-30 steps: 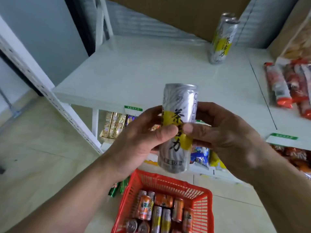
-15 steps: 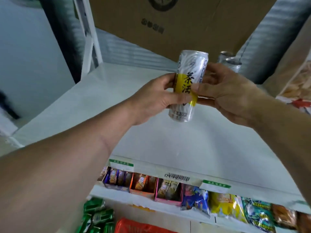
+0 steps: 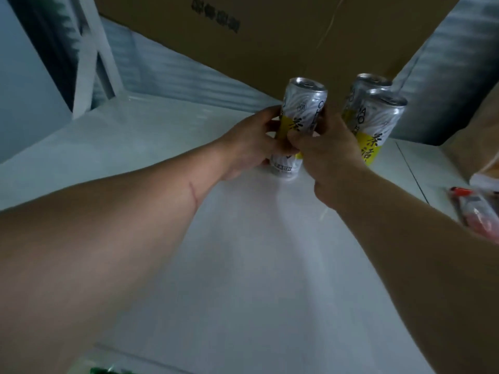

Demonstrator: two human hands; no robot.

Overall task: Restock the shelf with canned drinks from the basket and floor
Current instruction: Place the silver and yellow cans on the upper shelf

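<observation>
A tall silver can with a yellow band stands upright at the back of the white shelf, its base touching or just above the surface. My left hand grips its left side and my right hand grips its right side. Two more cans of the same kind stand just to the right, one in front and one behind. The basket is out of view.
A large cardboard box hangs over the back of the shelf just above the cans. Red and white snack packets lie on the neighbouring shelf section at the right. A white upright post stands at the back left.
Both hands carried the can up from above the basket and forward to the back of the shelf, beside the two standing cans. The view tilted up and the basket left the frame.
</observation>
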